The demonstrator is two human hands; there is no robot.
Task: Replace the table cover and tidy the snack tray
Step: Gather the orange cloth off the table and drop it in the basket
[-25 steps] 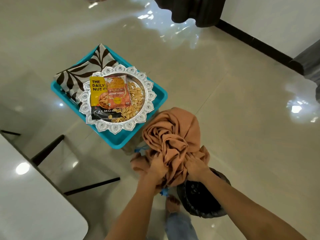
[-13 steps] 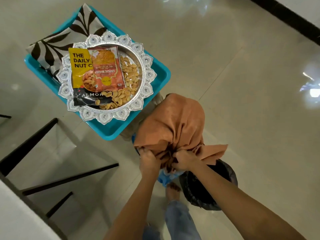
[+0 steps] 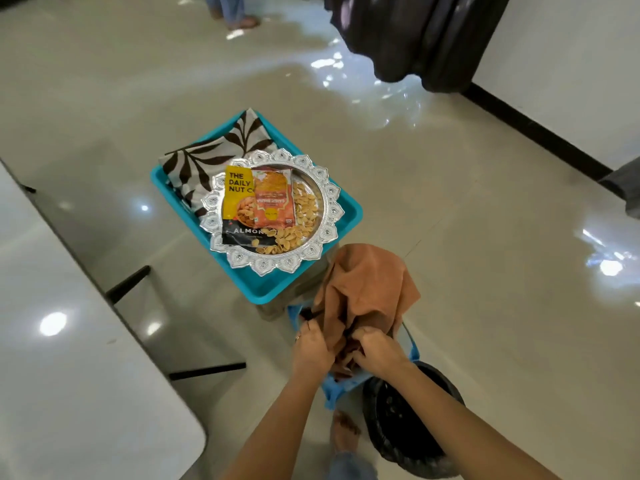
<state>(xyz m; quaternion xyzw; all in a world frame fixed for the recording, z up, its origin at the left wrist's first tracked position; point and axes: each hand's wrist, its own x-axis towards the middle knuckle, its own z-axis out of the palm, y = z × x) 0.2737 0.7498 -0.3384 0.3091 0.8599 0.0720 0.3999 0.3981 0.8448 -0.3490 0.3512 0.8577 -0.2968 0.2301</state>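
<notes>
A bunched orange-brown cloth (image 3: pixel 367 285) hangs over a light blue container (image 3: pixel 346 386) low in the middle. My left hand (image 3: pixel 311 351) and my right hand (image 3: pixel 377 351) both grip its lower folds, side by side. Behind it a silver scalloped snack tray (image 3: pixel 327 216) sits in a teal plastic tray (image 3: pixel 346 216). It holds a yellow and black nut packet (image 3: pixel 237 192), an orange snack packet (image 3: pixel 273 199) and loose nuts (image 3: pixel 304 209). A folded leaf-patterned cloth (image 3: pixel 214 157) lies under the snack tray's far side.
A black-lined bin (image 3: pixel 405 431) stands by my right forearm. A white table (image 3: pixel 69 341) with black legs fills the left side. A dark curtain (image 3: pixel 415 32) hangs at the top right. Another person's feet (image 3: pixel 239 19) show at the top. Glossy floor surrounds everything.
The cloth has sunk lower and bunched more narrowly between my hands. The camera view has tilted up, so the trays sit higher and farther from the frame's left edge.
</notes>
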